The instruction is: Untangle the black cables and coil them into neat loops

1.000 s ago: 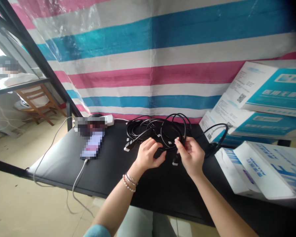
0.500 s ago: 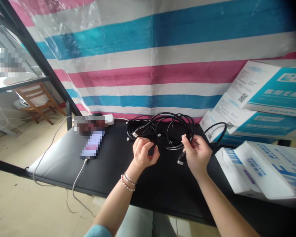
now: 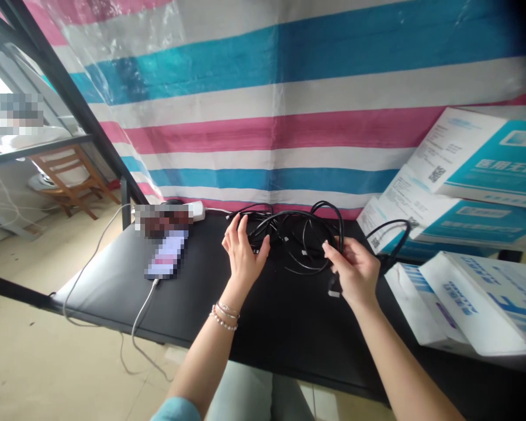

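Several black cables [image 3: 319,214] lie looped together on the black tabletop [image 3: 284,316], with small pale-tipped plugs among them. My right hand [image 3: 354,268] is closed around part of a black cable, and a plug [image 3: 334,286] with a pale end hangs just below its fingers. Another loop of cable [image 3: 405,237] sticks out behind that hand. At the left edge of the coils is my left hand [image 3: 244,250], its fingers spread and nothing in its grasp. Whether its fingertips touch the cables I cannot tell.
To the left lies a phone [image 3: 169,254] with a charging cable [image 3: 144,316], beside a white power strip [image 3: 197,210]. Boxes [image 3: 477,298] are stacked on the right. A striped sheet [image 3: 272,128] hangs behind, and a dark metal frame post [image 3: 74,88] stands at the left.
My left hand has opened from curled fingers and reached slightly up and left towards the coils. The loops by my right hand have shifted, while that hand keeps its grip.
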The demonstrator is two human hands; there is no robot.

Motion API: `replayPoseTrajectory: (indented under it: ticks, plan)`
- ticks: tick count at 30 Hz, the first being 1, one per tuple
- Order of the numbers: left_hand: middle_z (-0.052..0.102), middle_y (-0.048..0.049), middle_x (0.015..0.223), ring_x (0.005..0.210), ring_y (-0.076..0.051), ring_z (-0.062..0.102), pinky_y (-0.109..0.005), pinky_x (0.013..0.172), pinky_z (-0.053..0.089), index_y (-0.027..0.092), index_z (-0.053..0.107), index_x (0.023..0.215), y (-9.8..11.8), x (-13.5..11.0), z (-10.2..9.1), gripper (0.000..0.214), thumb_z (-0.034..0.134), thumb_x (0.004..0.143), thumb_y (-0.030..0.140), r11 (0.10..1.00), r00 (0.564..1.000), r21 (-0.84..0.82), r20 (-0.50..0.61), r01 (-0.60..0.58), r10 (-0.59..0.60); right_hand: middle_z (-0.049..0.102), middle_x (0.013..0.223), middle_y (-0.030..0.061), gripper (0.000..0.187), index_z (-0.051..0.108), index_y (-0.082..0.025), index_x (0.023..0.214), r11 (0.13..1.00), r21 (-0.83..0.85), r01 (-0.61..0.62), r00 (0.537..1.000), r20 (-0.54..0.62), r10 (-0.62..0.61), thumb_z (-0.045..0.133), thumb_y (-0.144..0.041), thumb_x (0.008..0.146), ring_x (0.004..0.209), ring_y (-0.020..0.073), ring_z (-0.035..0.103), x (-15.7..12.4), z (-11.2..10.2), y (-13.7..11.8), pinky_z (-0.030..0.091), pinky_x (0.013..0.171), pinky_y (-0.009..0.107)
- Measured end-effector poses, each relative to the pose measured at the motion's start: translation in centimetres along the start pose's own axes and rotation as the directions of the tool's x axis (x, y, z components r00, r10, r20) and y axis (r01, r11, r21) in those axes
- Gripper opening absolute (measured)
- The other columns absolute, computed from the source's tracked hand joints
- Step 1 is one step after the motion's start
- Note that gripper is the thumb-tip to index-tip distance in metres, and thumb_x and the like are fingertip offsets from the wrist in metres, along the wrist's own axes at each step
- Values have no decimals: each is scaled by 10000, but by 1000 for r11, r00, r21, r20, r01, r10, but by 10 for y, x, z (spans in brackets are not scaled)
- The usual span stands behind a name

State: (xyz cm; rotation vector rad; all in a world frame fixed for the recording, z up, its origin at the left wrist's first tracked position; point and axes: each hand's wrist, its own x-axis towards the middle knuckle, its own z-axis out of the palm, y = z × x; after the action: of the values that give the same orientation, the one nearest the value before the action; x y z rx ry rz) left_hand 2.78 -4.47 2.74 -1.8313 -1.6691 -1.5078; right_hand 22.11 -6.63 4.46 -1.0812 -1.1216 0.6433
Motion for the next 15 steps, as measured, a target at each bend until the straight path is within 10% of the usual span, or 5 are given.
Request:
replayPoseTrajectory:
  ticks: [7, 15]
  plan:
    - [562, -116, 1111, 970, -178, 563, -323, 843, 445, 168, 417, 1202, -6, -4, 10, 409, 472, 846, 361, 955, 967, -283, 255, 85, -11, 530, 523, -25, 196, 674, -174, 732, 991, 78, -105, 960, 269, 80, 729, -329, 627, 427, 62, 410, 8, -11, -11, 293, 361, 188]
    - [579, -80, 1019, 856, -140, 559, -278, 786, 456, 175, 519, 1096, -8, -2, 11, 294, 351, 904, 320, 894, 957, -415, 288, 167, -45, 577, 586, 0, 233, 677, -182, 808, 981, 114, -159, 983, 115, 146, 711, -357, 658, 492, 84, 451, 11, -16, -3, 282, 376, 200]
